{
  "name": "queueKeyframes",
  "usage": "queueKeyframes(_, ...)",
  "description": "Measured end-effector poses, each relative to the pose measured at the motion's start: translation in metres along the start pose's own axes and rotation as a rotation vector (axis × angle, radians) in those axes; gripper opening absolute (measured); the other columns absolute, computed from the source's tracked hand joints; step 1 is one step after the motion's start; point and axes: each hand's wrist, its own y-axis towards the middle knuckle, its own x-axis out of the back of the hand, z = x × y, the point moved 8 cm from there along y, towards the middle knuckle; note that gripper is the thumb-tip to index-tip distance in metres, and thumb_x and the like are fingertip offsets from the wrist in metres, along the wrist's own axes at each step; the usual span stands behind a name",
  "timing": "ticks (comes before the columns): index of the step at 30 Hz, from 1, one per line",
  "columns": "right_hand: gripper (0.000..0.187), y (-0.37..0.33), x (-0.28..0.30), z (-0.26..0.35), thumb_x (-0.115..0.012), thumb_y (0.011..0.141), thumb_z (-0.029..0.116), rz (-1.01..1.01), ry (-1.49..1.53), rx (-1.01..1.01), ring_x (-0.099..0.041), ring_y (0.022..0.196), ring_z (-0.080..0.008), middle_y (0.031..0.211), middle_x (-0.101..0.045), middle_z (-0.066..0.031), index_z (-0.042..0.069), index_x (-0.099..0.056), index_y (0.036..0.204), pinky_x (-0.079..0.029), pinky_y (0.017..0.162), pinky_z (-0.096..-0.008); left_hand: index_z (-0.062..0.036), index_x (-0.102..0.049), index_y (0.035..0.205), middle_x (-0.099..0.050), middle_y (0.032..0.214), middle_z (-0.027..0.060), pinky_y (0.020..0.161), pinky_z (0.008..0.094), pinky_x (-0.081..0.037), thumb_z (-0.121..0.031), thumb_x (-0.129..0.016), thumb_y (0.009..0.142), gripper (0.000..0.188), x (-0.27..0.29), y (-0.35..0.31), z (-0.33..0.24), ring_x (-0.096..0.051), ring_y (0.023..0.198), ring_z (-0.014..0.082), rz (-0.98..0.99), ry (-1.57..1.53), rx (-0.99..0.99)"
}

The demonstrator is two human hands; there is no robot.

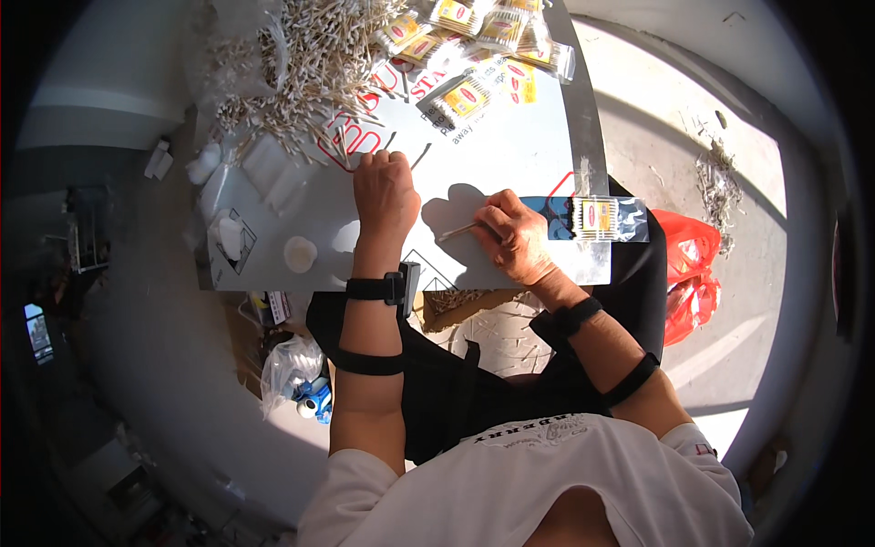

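My left hand (387,196) is closed, knuckles up, over the table just below a big loose heap of cotton swabs (310,64). Whatever its fingers pinch, if anything, is hidden. My right hand (515,239) is closed on cotton swabs (458,232), whose sticks point left from the fingers; how many cannot be made out. Right of that hand, a clear packet of swabs with a yellow label (597,219) lies across the table's right edge. Further off, a filled packet (465,98) lies apart from a pile of similar packets (501,27).
The white printed tabletop (510,146) carries a small round whitish disc (300,254) and clear plastic bags (273,173) on its left. Red plastic bags (688,273) stand on the floor at right. Beneath the near edge is a cardboard box (469,310) with loose swabs.
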Motion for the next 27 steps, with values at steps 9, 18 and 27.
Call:
queueKeyframes(9,0.019,-0.004,0.000,-0.008,-0.070,0.074,0.008,-0.025,0.010,-0.028,-0.065,0.078,-0.0276,0.096,-0.058,-0.0069,0.009,-0.065,0.092,-0.054,0.066,-0.0361,-0.0003,-0.051,0.079,-0.056,0.081,0.0148,0.073,0.0429,-0.046,0.002,-0.059,0.075,0.010,0.022,-0.121,-0.040,-0.055,0.086,0.0359,0.233,-0.549,-0.183)
queueKeyframes(18,0.019,-0.001,0.000,-0.002,-0.070,0.074,0.007,-0.031,0.026,0.007,-0.064,0.077,-0.0285,0.094,-0.058,-0.0075,0.009,-0.065,0.092,-0.053,0.066,-0.0367,-0.0027,-0.060,0.095,-0.061,0.093,0.0121,0.078,0.0404,-0.048,-0.010,-0.073,0.077,0.024,0.021,-0.030,0.057,-0.057,0.091,0.0286,-0.287,-0.429,0.226)
queueKeyframes(27,0.017,-0.002,0.001,-0.004,-0.071,0.075,0.007,-0.002,0.049,-0.026,-0.064,0.077,-0.0284,0.094,-0.058,-0.0075,0.008,-0.064,0.090,-0.053,0.066,-0.0368,-0.0050,-0.065,0.083,-0.062,0.094,0.0150,0.078,0.0480,-0.048,-0.021,-0.068,0.082,0.017,0.003,0.010,0.082,-0.056,0.094,0.0360,-0.267,-0.062,0.509)
